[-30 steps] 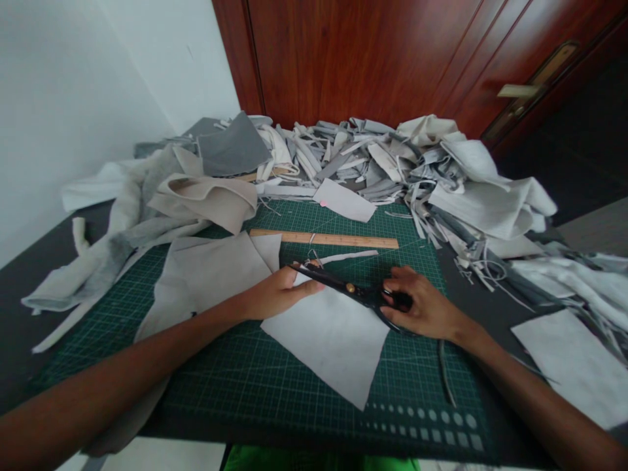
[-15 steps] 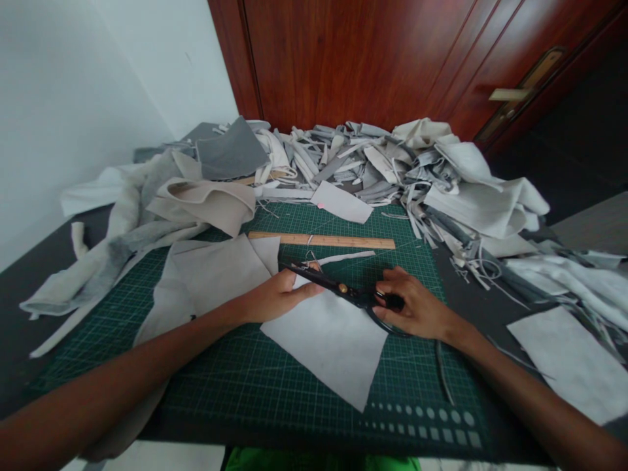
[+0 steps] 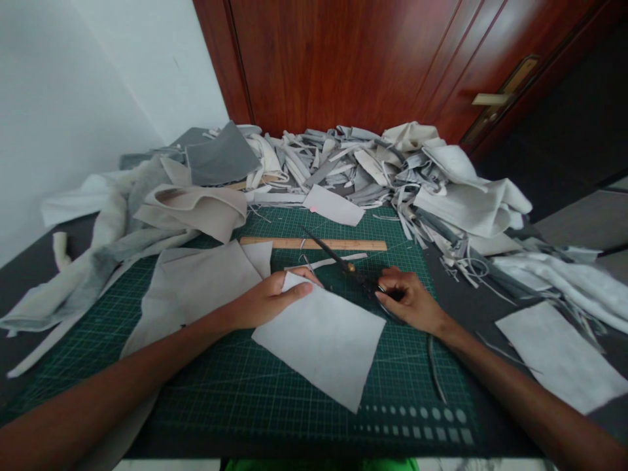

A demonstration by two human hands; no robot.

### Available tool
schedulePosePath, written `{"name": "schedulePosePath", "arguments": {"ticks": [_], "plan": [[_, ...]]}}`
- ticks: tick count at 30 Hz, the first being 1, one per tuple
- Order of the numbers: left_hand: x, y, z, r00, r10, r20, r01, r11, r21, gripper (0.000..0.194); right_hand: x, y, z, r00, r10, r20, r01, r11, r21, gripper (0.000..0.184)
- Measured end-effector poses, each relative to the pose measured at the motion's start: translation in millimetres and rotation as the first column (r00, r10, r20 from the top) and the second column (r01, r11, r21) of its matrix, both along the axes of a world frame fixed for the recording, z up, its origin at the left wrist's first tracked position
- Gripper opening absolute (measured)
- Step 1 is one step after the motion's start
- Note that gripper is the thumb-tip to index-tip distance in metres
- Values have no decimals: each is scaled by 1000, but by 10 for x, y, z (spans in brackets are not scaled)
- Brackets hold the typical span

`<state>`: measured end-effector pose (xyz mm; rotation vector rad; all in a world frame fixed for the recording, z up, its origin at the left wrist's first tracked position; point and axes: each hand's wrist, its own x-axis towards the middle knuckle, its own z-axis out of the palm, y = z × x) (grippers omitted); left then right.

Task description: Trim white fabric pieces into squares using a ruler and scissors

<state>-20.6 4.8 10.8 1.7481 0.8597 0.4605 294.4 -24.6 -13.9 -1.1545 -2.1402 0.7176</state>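
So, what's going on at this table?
A person is handling a pale sheet and scissors. The left hand pinches the pale sheet near its far corner, above a green cutting mat. The right hand holds the black scissors, blades clear of the sheet. A wooden ruler lies beyond, with scraps heaped behind.

No readable text — wooden ruler point(image 3: 343, 244) marks apparently too small.

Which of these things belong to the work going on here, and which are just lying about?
Seemingly in use:
black scissors, in the right hand
pale four-sided fabric piece, in the left hand
green cutting mat, beneath

Seemingly just lying about:
wooden ruler
thin white strip
heaped scraps along the back
pale piece at far right
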Motion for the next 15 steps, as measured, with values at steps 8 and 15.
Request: {"name": "schedulePosePath", "arguments": {"ticks": [8, 15], "plan": [[-7, -17, 62, 998, -1, -59, -5, 996, -91, 35, 226, 43, -14, 866, -253, -432, 104, 935, -339, 59], [-47, 7, 87, 997, 30, -75, -34, 998, -47, 37, 398, 68, 86, 906, -135, -401, 11, 956, -295, 63]]}}
